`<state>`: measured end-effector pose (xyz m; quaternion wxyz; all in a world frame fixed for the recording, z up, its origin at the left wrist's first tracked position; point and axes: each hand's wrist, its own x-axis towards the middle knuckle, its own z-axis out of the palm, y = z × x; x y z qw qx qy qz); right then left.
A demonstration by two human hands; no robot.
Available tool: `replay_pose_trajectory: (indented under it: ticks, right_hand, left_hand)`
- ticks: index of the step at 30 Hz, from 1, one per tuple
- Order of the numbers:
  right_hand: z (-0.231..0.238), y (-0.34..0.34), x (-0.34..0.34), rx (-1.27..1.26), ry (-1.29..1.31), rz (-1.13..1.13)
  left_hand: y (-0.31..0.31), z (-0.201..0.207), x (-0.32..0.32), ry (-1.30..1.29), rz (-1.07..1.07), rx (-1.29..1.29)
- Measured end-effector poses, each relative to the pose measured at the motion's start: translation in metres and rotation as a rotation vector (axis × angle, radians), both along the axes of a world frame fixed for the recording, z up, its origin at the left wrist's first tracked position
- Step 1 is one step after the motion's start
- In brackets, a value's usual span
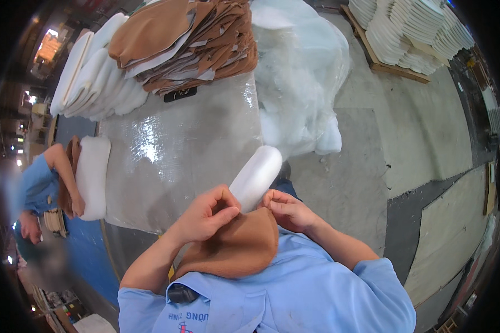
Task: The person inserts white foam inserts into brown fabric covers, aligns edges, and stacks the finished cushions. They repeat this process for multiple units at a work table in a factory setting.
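A brown cushion cover (236, 250) lies against my chest, its open end facing away from me. From that end a white foam pad (259, 171) with a rounded tip sticks out toward the grey table; the rest of the pad is hidden. My left hand (210, 215) is closed on the cover's left edge, thumb against curled fingers. On the other side my right hand (290, 211) pinches the cover's edge beside the pad.
A plastic-wrapped grey table (172, 161) bears stacked brown covers (200, 47) and folded white pads (97, 77). Bagged white foam (300, 77) stands behind. At left, a person in blue (41, 180) handles a brown cover and white pad. White stacks (405, 33) sit on a pallet (391, 69).
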<state>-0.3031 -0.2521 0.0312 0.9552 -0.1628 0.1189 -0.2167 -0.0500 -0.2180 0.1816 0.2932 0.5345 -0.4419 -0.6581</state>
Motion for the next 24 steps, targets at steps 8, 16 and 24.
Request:
replay_pose_trajectory:
  ticks: [8, 16, 24]
  right_hand:
    - [-0.012, 0.018, 0.002, 0.017, 0.036, -0.272]
    - [0.009, 0.016, -0.009, -0.007, 0.169, -0.218]
    - [-0.030, 0.001, -0.015, -0.098, 0.015, 0.425]
  left_hand:
    - [-0.027, 0.008, 0.010, -0.454, -0.415, 0.015]
    - [-0.028, 0.010, 0.026, -0.657, -0.709, -0.347]
    - [-0.025, 0.013, 0.000, -0.291, -0.489, -0.038]
